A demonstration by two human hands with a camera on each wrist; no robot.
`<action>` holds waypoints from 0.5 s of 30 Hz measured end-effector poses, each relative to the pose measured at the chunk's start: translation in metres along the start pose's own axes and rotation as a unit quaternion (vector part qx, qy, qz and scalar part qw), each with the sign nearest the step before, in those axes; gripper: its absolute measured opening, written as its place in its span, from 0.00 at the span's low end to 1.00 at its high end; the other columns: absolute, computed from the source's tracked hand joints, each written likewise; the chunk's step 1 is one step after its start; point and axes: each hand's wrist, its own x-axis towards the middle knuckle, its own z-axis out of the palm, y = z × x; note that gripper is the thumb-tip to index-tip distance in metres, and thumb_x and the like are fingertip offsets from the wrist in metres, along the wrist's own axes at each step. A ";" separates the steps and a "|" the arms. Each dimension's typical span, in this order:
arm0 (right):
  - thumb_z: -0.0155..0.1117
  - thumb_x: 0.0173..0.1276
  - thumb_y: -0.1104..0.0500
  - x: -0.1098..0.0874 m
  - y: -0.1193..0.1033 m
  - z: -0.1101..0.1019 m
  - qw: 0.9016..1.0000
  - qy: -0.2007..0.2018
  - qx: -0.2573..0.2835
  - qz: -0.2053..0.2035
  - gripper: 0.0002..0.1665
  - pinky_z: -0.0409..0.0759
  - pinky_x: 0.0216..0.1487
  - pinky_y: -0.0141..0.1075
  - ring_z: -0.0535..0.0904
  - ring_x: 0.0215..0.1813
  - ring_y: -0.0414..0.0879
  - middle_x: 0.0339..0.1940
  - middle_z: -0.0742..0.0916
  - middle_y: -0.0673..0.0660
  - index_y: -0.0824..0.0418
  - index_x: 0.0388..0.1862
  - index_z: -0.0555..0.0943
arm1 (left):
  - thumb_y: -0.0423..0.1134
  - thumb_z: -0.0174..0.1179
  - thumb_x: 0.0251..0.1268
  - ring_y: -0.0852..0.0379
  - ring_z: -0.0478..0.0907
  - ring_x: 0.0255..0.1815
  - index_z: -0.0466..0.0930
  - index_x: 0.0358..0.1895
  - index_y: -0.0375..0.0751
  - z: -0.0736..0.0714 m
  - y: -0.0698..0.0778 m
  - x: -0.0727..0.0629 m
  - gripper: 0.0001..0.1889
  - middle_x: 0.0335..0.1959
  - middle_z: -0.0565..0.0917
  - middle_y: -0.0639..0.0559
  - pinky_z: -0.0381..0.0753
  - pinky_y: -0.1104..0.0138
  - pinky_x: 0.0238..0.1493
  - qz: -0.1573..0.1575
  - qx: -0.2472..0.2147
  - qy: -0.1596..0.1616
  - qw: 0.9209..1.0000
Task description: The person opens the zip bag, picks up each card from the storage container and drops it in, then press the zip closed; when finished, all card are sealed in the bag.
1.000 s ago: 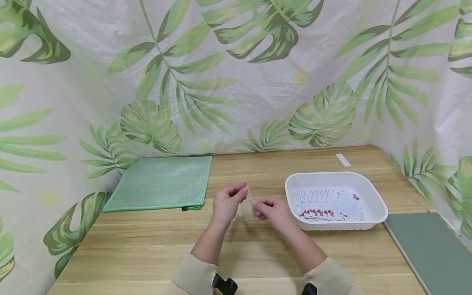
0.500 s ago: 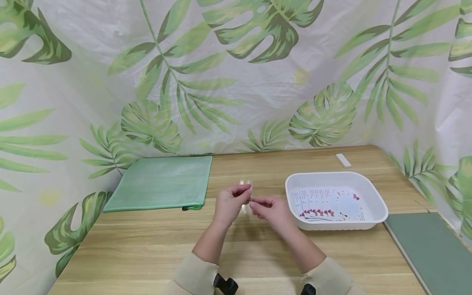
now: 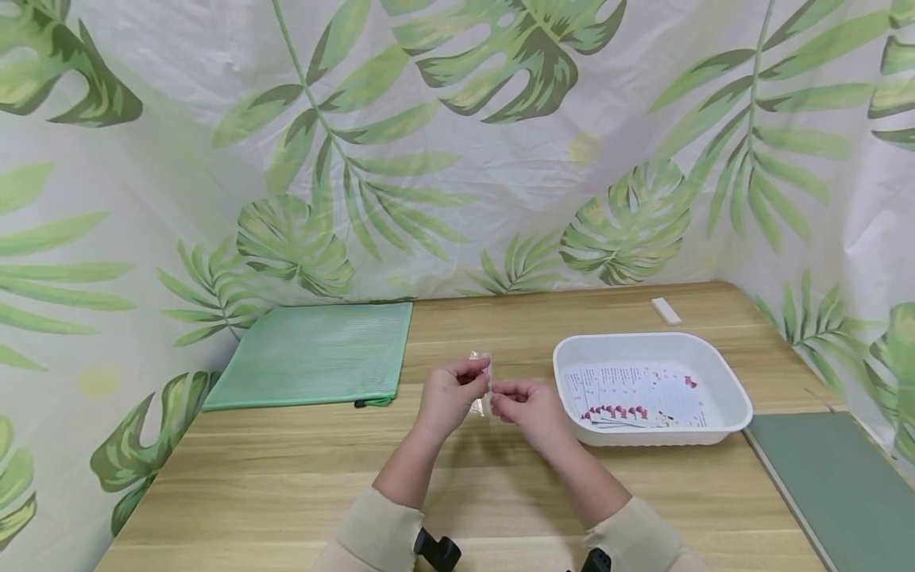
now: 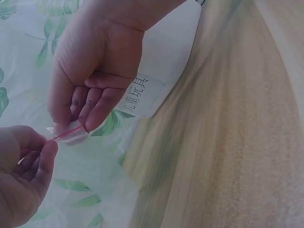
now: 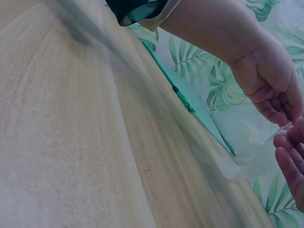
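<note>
A small clear zip bag (image 4: 75, 136) with a red seal line is stretched between both hands. My left hand (image 3: 445, 399) pinches one end of its sealed edge with thumb and forefinger. At the other end, the fingertips of my right hand (image 3: 530, 409) pinch the same edge. In the head view the bag is mostly hidden behind the left fingers, with shiny bits above and below them. The right wrist view shows its filmy body hanging below the fingers. Whether anything is inside, I cannot tell.
A white tray (image 3: 729, 397) with several printed cards (image 3: 636, 395) stands right of the hands. Behind it lies a small white block (image 3: 665, 311). A green mesh zip pouch (image 3: 314, 357) lies back left, and a grey-green board (image 3: 829, 477) sits at the right edge of the wooden table (image 3: 322, 492).
The hands have shifted slightly right and closer together, with the left fingertips lower. The bag has turned from nearly edge-on, showing more of its shiny film. The tray and pouch stay put.
</note>
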 end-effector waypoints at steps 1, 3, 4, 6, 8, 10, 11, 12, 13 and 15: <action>0.62 0.61 0.67 0.001 0.000 0.000 1.000 0.001 0.002 0.003 0.12 0.84 0.35 0.32 0.85 0.31 0.40 0.32 0.90 0.63 0.73 0.41 0.85 | 0.29 0.61 0.62 0.65 0.78 0.34 0.84 0.51 0.30 0.000 -0.001 0.000 0.14 0.39 0.86 0.39 0.81 0.75 0.36 0.002 0.002 -0.001 1.000; 0.62 0.60 0.68 0.001 0.000 -0.001 1.000 0.003 0.013 0.012 0.12 0.85 0.35 0.32 0.85 0.31 0.40 0.33 0.90 0.63 0.73 0.41 0.85 | 0.29 0.60 0.62 0.65 0.79 0.33 0.84 0.51 0.30 0.000 -0.001 0.001 0.14 0.39 0.86 0.39 0.81 0.74 0.36 0.002 -0.001 -0.003 1.000; 0.62 0.60 0.68 0.001 -0.001 -0.002 1.000 0.004 0.018 0.017 0.12 0.85 0.35 0.33 0.85 0.31 0.40 0.33 0.90 0.63 0.73 0.41 0.85 | 0.29 0.60 0.62 0.64 0.80 0.32 0.84 0.51 0.30 -0.001 -0.002 0.001 0.14 0.38 0.85 0.39 0.82 0.74 0.36 0.002 -0.005 -0.003 1.000; 0.62 0.60 0.69 0.001 -0.003 -0.004 0.999 0.006 0.034 0.033 0.13 0.85 0.34 0.32 0.85 0.30 0.39 0.34 0.90 0.62 0.73 0.42 0.85 | 0.28 0.60 0.61 0.64 0.80 0.31 0.84 0.50 0.29 -0.001 -0.002 0.001 0.14 0.37 0.85 0.39 0.82 0.73 0.35 -0.001 -0.011 -0.003 1.000; 0.63 0.60 0.69 0.001 -0.005 -0.006 0.998 0.007 0.046 0.045 0.13 0.85 0.34 0.33 0.84 0.29 0.39 0.33 0.90 0.61 0.74 0.43 0.85 | 0.28 0.60 0.61 0.64 0.80 0.30 0.83 0.50 0.29 -0.002 -0.001 0.001 0.14 0.37 0.85 0.39 0.82 0.73 0.35 -0.005 -0.020 -0.003 1.000; 0.63 0.61 0.69 0.001 -0.006 -0.009 0.997 0.009 0.054 0.055 0.13 0.85 0.34 0.33 0.83 0.29 0.39 0.33 0.90 0.60 0.75 0.44 0.84 | 0.28 0.60 0.61 0.65 0.80 0.29 0.84 0.50 0.29 -0.003 -0.001 0.001 0.14 0.38 0.86 0.38 0.82 0.73 0.35 -0.012 -0.024 -0.001 1.000; 0.63 0.61 0.69 0.002 -0.007 -0.011 0.996 0.010 0.059 0.060 0.13 0.85 0.34 0.33 0.84 0.29 0.39 0.33 0.90 0.59 0.75 0.44 0.84 | 0.29 0.60 0.61 0.65 0.79 0.29 0.84 0.50 0.29 -0.004 -0.001 0.001 0.14 0.39 0.86 0.36 0.81 0.73 0.35 -0.016 -0.025 -0.001 1.000; 0.63 0.61 0.69 0.002 -0.007 -0.012 0.996 0.011 0.061 0.063 0.13 0.85 0.34 0.33 0.84 0.29 0.39 0.33 0.90 0.60 0.75 0.44 0.84 | 0.29 0.60 0.62 0.66 0.79 0.29 0.84 0.50 0.29 -0.006 -0.001 0.002 0.14 0.41 0.86 0.35 0.82 0.73 0.35 -0.017 -0.025 -0.002 1.000; 0.63 0.62 0.69 0.003 -0.008 -0.014 0.996 0.012 0.064 0.064 0.13 0.85 0.34 0.33 0.84 0.29 0.39 0.33 0.89 0.59 0.75 0.44 0.83 | 0.29 0.59 0.62 0.66 0.79 0.29 0.83 0.50 0.28 -0.007 -0.002 0.002 0.14 0.42 0.86 0.34 0.82 0.73 0.36 -0.018 -0.027 -0.003 0.999; 0.63 0.62 0.69 0.003 -0.009 -0.017 0.995 0.015 0.067 0.068 0.13 0.85 0.34 0.32 0.85 0.29 0.39 0.33 0.89 0.59 0.76 0.45 0.83 | 0.29 0.59 0.63 0.65 0.79 0.30 0.84 0.50 0.28 -0.010 -0.001 0.002 0.14 0.43 0.86 0.33 0.82 0.72 0.36 -0.023 -0.023 -0.005 0.999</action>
